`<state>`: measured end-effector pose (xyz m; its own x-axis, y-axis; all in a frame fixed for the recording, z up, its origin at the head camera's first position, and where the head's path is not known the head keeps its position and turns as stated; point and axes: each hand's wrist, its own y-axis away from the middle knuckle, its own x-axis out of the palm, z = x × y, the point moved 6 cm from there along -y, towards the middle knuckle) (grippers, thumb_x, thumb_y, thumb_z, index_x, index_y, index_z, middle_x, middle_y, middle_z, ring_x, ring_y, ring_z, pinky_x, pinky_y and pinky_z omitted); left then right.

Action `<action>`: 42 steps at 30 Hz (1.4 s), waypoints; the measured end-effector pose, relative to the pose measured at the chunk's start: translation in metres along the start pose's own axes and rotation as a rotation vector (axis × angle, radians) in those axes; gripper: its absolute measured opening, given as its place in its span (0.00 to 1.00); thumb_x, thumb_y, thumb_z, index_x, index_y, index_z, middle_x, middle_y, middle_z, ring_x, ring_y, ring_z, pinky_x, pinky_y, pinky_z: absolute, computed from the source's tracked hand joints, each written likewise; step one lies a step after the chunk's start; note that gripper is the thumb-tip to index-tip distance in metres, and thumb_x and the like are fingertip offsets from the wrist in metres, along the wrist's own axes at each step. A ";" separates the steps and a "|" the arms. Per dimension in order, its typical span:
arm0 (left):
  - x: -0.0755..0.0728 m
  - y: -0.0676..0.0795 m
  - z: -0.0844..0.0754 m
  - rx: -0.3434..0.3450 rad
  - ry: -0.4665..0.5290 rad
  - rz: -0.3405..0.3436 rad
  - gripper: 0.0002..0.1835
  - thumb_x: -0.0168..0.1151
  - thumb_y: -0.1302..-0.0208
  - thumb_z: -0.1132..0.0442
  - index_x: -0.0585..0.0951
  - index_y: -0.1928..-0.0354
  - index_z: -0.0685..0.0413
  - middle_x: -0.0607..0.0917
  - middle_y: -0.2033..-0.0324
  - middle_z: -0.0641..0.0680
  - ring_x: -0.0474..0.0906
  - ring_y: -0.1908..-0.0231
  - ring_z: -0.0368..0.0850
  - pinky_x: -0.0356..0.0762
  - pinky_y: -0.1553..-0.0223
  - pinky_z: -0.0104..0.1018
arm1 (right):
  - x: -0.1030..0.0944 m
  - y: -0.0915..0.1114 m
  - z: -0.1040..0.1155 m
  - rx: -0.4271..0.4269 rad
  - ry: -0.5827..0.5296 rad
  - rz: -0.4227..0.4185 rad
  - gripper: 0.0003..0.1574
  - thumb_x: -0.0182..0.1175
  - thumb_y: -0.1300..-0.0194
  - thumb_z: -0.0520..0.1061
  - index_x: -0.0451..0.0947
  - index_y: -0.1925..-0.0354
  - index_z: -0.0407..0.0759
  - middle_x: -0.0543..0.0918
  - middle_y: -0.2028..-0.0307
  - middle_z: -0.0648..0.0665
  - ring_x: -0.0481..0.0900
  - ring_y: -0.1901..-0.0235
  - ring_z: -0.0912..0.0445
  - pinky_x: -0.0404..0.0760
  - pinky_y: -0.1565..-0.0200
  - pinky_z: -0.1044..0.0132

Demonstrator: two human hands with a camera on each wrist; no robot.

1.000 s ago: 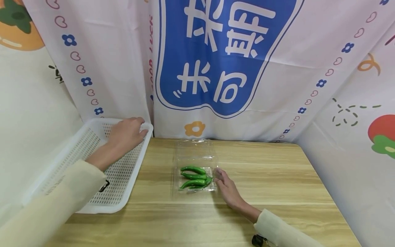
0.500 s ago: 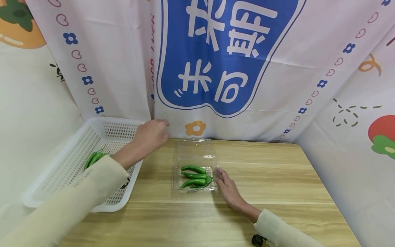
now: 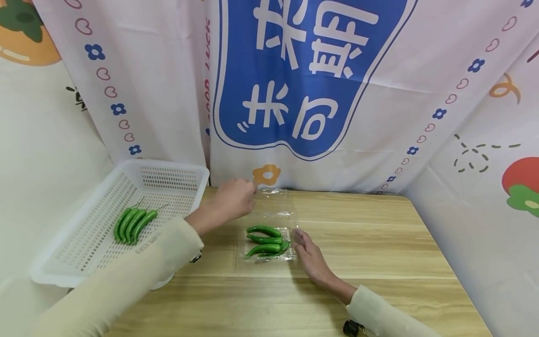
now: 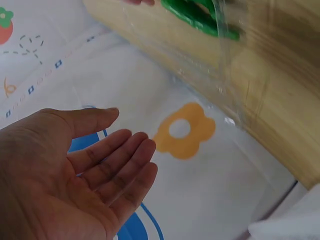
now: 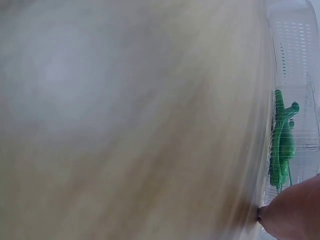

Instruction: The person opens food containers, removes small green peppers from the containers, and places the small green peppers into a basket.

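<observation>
My left hand (image 3: 230,200) hovers by the near-left side of the raised clear lid (image 3: 269,203). In the left wrist view the left hand (image 4: 95,175) has a bare palm and loosely bent fingers, holding nothing. Several green chili peppers (image 3: 264,240) lie in the clear plastic clamshell box (image 3: 290,255), whose lid is folded back. At the box's right side rests my right hand (image 3: 313,260), its fingers extended along the wall. In the right wrist view a fingertip (image 5: 292,210) shows beside the box, close to the green chili peppers (image 5: 282,145).
A white perforated plastic basket (image 3: 185,175) stands at the left, with several green chili peppers (image 3: 134,224) lying side by side in it. A wooden table (image 3: 358,224) carries everything. Printed cloth (image 3: 370,164) hangs behind the table's back edge.
My left hand has moved right, out of the basket and over to the clamshell's lid. This uncovers the peppers in the basket. The right hand and the box have stayed put.
</observation>
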<state>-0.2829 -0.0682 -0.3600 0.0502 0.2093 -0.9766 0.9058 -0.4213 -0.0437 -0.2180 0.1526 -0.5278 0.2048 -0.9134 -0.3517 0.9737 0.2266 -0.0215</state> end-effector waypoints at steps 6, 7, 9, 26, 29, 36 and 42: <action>0.021 -0.005 -0.012 0.030 -0.012 0.087 0.11 0.66 0.39 0.72 0.80 0.76 0.51 0.78 0.80 0.48 0.70 0.80 0.42 0.68 0.79 0.34 | 0.002 0.000 -0.001 0.003 0.039 0.013 0.31 0.48 0.16 0.41 0.60 0.22 0.32 0.71 0.27 0.30 0.68 0.26 0.35 0.65 0.26 0.39; 0.025 -0.006 -0.013 0.029 -0.001 0.105 0.13 0.65 0.39 0.72 0.78 0.78 0.50 0.76 0.82 0.48 0.69 0.80 0.42 0.67 0.79 0.34 | 0.001 0.000 -0.002 0.001 0.048 0.013 0.31 0.47 0.16 0.40 0.60 0.23 0.32 0.71 0.27 0.30 0.68 0.26 0.35 0.65 0.26 0.39; 0.032 -0.006 -0.016 0.026 0.008 0.123 0.11 0.66 0.38 0.72 0.79 0.75 0.50 0.77 0.80 0.47 0.70 0.79 0.42 0.69 0.78 0.35 | 0.001 0.000 -0.002 0.003 0.054 0.012 0.31 0.47 0.17 0.40 0.60 0.23 0.32 0.71 0.27 0.30 0.68 0.26 0.35 0.66 0.26 0.40; 0.069 -0.003 -0.040 0.109 -0.077 0.215 0.23 0.70 0.45 0.72 0.66 0.84 0.46 0.65 0.83 0.44 0.60 0.79 0.40 0.60 0.79 0.33 | 0.001 -0.001 0.000 -0.001 0.025 -0.007 0.31 0.50 0.18 0.40 0.62 0.24 0.32 0.73 0.28 0.30 0.69 0.27 0.36 0.66 0.26 0.39; 0.075 -0.001 -0.042 0.118 -0.093 0.227 0.20 0.73 0.44 0.69 0.70 0.81 0.47 0.71 0.81 0.44 0.66 0.77 0.41 0.66 0.76 0.33 | 0.001 -0.001 0.000 0.004 0.029 -0.006 0.30 0.50 0.18 0.40 0.62 0.24 0.33 0.73 0.28 0.30 0.69 0.27 0.36 0.66 0.27 0.39; 0.085 0.003 -0.050 0.124 -0.069 0.268 0.13 0.73 0.43 0.71 0.76 0.74 0.50 0.79 0.76 0.47 0.75 0.74 0.42 0.78 0.72 0.36 | 0.000 0.000 0.000 0.009 0.048 -0.005 0.31 0.49 0.17 0.40 0.61 0.23 0.31 0.73 0.28 0.30 0.69 0.27 0.35 0.66 0.27 0.39; 0.090 0.005 -0.052 0.120 -0.108 0.272 0.13 0.75 0.42 0.68 0.77 0.73 0.49 0.79 0.75 0.47 0.75 0.73 0.41 0.79 0.72 0.36 | 0.000 0.000 0.001 0.012 0.044 -0.003 0.31 0.49 0.17 0.40 0.61 0.23 0.31 0.72 0.28 0.29 0.69 0.27 0.35 0.65 0.26 0.39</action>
<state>-0.2523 -0.0052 -0.4373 0.2327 -0.0174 -0.9724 0.8092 -0.5512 0.2035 -0.2178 0.1518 -0.5268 0.1979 -0.8982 -0.3926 0.9754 0.2200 -0.0116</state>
